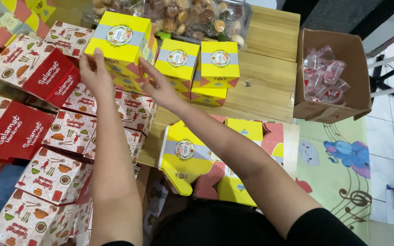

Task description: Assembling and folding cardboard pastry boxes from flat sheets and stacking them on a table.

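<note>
Nearest the person, flat unfolded yellow cartons lie on the counter. Beyond, left hand and right hand, fingers spread, press opposite sides of a folded yellow box atop a stack; neither is clenched. Thin card, likely light and easily dented: best held by flat side walls. Round label on grey band. Red-patterned boxes left; brown carton of plastic cups right.
</note>
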